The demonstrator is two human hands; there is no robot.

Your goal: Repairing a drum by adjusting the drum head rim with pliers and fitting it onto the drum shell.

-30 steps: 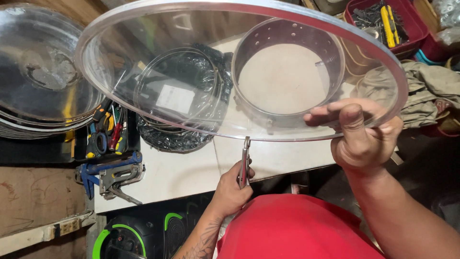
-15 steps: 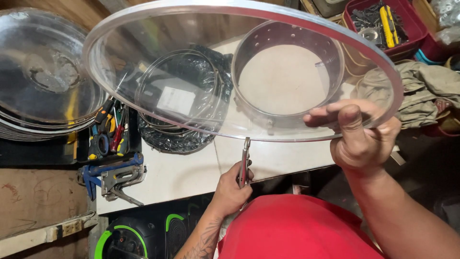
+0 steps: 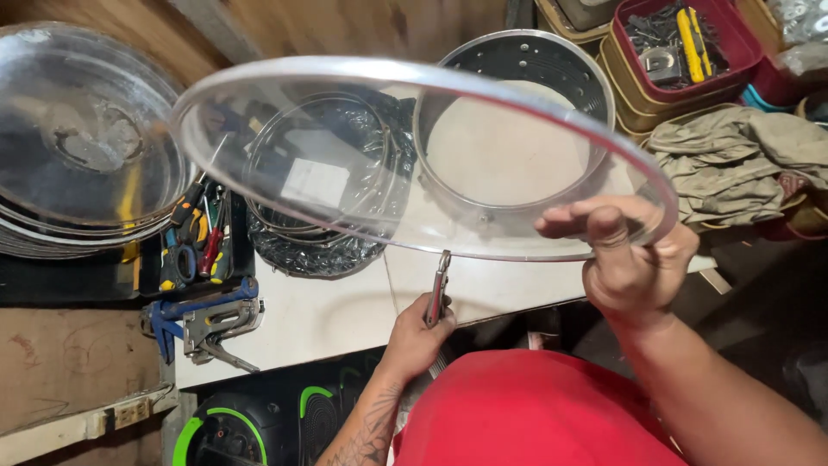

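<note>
A large clear round drum skin point(image 3: 362, 155) with a pale hoop is held flat above the white table point(image 3: 319, 311). My right hand point(image 3: 634, 259) grips its near right rim, thumb on top. My left hand point(image 3: 418, 341) holds grey pliers point(image 3: 439, 289) upright, their jaws meeting the skin's near edge from below. Behind and under the skin stands a bare metal drum shell point(image 3: 526, 95), open side up. A bundle of metal hoops in dark plastic wrap point(image 3: 315, 246) lies on the table under the skin.
A stack of clear drum skins point(image 3: 73, 155) fills the left. Screwdrivers and pliers lie in a black tray point(image 3: 194, 246), with a blue clamp and staple gun point(image 3: 211, 324) below. Red bins of tools point(image 3: 681, 47) and a khaki cloth point(image 3: 742, 160) sit right.
The clear skin's left edge has drawn in to the right and the skin sits lower in view, so the whole drum shell shows. Both hands keep their grips.
</note>
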